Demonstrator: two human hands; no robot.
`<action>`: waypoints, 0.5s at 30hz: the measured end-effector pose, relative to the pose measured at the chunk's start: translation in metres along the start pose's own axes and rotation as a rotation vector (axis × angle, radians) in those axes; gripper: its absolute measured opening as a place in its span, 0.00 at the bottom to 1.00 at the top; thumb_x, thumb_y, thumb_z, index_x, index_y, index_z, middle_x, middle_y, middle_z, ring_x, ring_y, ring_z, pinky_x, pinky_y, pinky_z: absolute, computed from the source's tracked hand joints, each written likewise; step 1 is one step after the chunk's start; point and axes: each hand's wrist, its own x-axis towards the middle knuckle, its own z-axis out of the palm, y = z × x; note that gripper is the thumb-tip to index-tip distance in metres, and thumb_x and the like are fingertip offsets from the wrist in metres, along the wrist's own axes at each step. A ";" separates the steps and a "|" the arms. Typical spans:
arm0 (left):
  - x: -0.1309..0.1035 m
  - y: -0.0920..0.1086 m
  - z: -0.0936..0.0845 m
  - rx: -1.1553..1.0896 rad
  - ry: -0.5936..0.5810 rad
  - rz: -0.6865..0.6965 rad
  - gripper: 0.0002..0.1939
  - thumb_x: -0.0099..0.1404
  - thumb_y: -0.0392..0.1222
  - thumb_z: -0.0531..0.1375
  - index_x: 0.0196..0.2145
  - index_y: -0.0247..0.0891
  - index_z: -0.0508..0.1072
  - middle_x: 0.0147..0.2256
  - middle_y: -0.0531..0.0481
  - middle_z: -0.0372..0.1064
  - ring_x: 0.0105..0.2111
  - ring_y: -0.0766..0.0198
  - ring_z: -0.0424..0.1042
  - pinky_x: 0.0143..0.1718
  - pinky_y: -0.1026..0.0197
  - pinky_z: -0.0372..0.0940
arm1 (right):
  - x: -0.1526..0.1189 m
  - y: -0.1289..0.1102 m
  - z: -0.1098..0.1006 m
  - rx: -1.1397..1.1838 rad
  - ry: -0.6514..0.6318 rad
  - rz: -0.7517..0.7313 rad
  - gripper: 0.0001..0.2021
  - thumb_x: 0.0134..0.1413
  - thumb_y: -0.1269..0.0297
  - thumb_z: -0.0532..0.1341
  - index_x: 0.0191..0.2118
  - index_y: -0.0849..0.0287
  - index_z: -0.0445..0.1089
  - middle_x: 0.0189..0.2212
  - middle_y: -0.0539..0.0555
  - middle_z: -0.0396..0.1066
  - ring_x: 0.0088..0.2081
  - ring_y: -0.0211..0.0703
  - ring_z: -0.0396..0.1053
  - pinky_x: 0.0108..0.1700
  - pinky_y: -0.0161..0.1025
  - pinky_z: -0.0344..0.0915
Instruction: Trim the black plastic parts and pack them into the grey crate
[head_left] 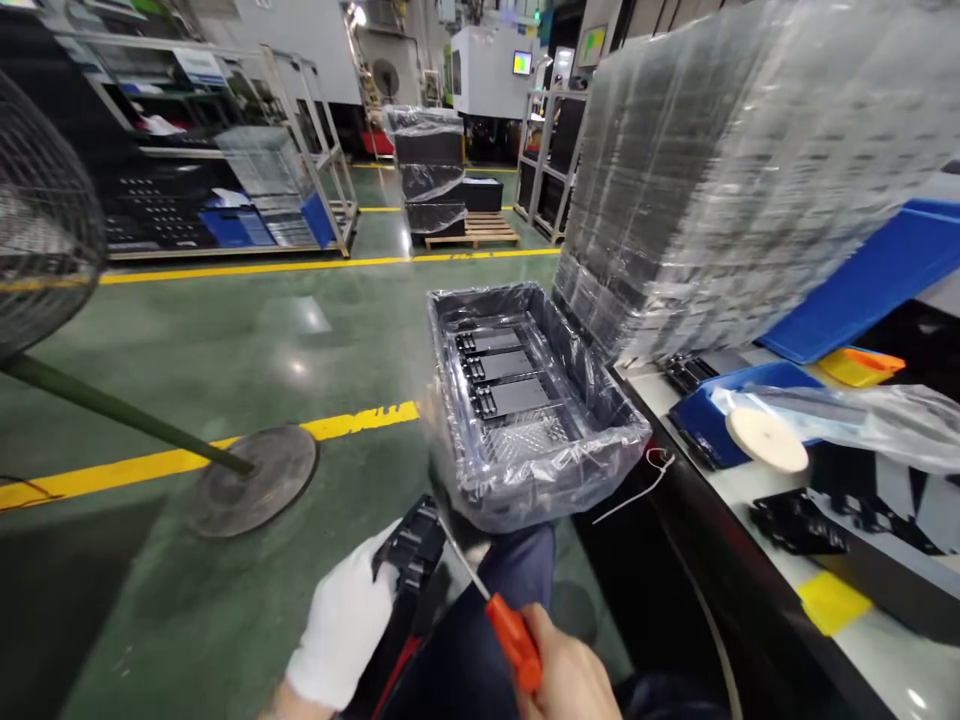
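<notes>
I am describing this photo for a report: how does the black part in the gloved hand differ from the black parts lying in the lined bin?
The black part in the left hand is held tilted over the lap, with the tip of the orange-handled tool held by the right hand at it. The parts in the bin lie flat in a row, untouched, inside the plastic-lined bin. All are black; their shapes look alike.
</notes>
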 end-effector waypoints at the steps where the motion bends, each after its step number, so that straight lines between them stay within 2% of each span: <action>1: 0.000 0.001 -0.001 0.021 0.009 -0.010 0.20 0.64 0.41 0.50 0.44 0.36 0.78 0.45 0.42 0.78 0.46 0.54 0.77 0.51 0.56 0.72 | 0.003 -0.003 0.001 -0.007 0.005 0.004 0.18 0.49 0.78 0.59 0.46 0.58 0.69 0.32 0.51 0.79 0.37 0.50 0.79 0.35 0.35 0.64; 10: -0.001 -0.010 -0.002 0.029 0.020 0.018 0.21 0.66 0.39 0.49 0.49 0.32 0.77 0.48 0.41 0.76 0.48 0.54 0.77 0.52 0.54 0.71 | 0.022 -0.025 0.023 -0.142 0.041 0.033 0.21 0.46 0.82 0.60 0.47 0.60 0.70 0.33 0.54 0.79 0.36 0.54 0.79 0.35 0.39 0.68; 13: -0.003 -0.013 0.000 -0.058 -0.009 -0.002 0.22 0.65 0.38 0.50 0.51 0.34 0.77 0.49 0.43 0.76 0.49 0.53 0.76 0.54 0.52 0.69 | 0.029 -0.027 0.024 -0.155 0.035 0.050 0.21 0.45 0.82 0.61 0.47 0.60 0.70 0.33 0.54 0.79 0.36 0.54 0.79 0.35 0.38 0.68; 15: 0.001 -0.022 0.001 -0.189 -0.015 -0.077 0.21 0.63 0.38 0.53 0.51 0.36 0.77 0.50 0.44 0.75 0.50 0.52 0.75 0.59 0.50 0.65 | 0.031 -0.022 0.024 -0.147 0.028 0.044 0.21 0.45 0.80 0.61 0.46 0.58 0.71 0.31 0.53 0.80 0.36 0.53 0.79 0.34 0.36 0.67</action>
